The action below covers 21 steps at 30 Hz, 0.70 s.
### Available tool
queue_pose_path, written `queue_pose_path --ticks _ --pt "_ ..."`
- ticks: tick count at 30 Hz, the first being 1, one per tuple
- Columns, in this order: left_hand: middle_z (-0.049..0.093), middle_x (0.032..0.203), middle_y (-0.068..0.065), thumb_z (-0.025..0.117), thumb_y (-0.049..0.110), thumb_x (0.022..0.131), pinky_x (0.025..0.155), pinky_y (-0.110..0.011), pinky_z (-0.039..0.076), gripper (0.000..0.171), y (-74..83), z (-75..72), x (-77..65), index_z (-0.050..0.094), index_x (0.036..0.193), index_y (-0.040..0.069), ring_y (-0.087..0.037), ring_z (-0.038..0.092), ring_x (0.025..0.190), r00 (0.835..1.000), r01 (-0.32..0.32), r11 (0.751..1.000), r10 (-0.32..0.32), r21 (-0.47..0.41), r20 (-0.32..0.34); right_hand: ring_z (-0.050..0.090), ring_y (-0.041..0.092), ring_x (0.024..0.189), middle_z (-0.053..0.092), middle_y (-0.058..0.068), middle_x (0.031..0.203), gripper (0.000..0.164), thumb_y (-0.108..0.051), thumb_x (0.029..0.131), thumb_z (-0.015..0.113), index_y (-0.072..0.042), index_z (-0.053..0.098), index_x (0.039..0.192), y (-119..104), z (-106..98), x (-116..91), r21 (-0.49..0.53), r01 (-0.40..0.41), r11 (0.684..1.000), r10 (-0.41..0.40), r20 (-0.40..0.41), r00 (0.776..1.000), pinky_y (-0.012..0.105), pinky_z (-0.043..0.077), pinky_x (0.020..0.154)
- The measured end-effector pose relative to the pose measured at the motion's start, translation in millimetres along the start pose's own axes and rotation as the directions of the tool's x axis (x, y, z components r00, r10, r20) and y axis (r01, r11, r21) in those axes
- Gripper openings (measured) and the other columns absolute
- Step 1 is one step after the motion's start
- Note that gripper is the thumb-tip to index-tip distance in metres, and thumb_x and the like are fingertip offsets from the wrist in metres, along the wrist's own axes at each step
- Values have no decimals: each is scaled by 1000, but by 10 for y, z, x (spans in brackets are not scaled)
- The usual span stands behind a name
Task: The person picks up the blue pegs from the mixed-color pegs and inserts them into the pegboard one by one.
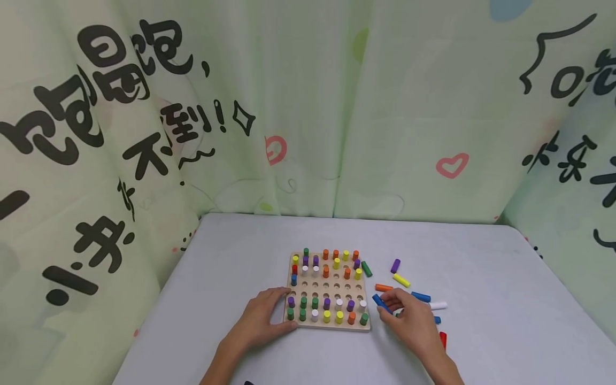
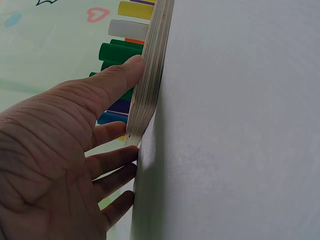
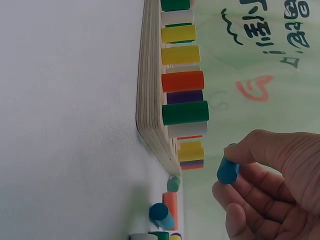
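Observation:
A square wooden pegboard (image 1: 320, 290) stands on the table, with coloured pegs upright in its back and front rows and bare holes across its middle. My left hand (image 1: 257, 321) rests at the board's front left corner. Its thumb (image 2: 117, 77) touches the front edge, while the other fingers lie spread along the left side. Just right of the board, my right hand (image 1: 411, 321) pinches a blue peg (image 3: 228, 170) between thumb and fingers. The held peg is tilted and apart from the board.
Loose pegs lie right of the board: green (image 1: 367, 269), purple (image 1: 395, 266), yellow (image 1: 401, 280), orange (image 1: 383, 287), blue (image 1: 421, 297), white (image 1: 438, 306) and red (image 1: 443, 340). My right hand partly covers some. A printed curtain (image 1: 308, 107) hangs behind the white table (image 1: 240, 240).

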<state>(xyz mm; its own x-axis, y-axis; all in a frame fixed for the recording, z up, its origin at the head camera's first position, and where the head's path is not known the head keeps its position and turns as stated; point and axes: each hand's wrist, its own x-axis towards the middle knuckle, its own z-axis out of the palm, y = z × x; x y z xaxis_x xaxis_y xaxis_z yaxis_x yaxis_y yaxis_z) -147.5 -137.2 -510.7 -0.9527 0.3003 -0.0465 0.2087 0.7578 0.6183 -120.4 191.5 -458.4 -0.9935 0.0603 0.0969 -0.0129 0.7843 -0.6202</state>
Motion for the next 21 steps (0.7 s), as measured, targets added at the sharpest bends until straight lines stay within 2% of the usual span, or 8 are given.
queue_pose_path --ticks 7,15,21 --pt "54 148 -13 79 55 83 112 -65 38 78 -4 -8 1 53 145 16 -37 47 139 1000 -1 1000 1 2 0 65 14 84 72 0 94 25 -12 85 82 -6 72 107 -77 35 31 19 -17 1000 16 29 999 22 52 69" --pt "54 148 -14 81 52 83 112 -66 37 77 9 -20 4 53 145 15 -39 47 139 1000 -4 1000 4 -6 7 63 14 86 71 -1 94 26 -13 85 83 -8 71 108 -169 57 43 2 -18 1000 18 24 1000 19 50 69" --pt "53 148 -15 81 52 83 112 -66 37 78 6 -11 7 53 146 15 -39 46 139 1000 6 1000 -5 -7 12 64 14 88 71 -1 93 26 -12 84 83 -9 71 106 -259 80 54 19 -7 1000 6 31 1000 26 53 74"
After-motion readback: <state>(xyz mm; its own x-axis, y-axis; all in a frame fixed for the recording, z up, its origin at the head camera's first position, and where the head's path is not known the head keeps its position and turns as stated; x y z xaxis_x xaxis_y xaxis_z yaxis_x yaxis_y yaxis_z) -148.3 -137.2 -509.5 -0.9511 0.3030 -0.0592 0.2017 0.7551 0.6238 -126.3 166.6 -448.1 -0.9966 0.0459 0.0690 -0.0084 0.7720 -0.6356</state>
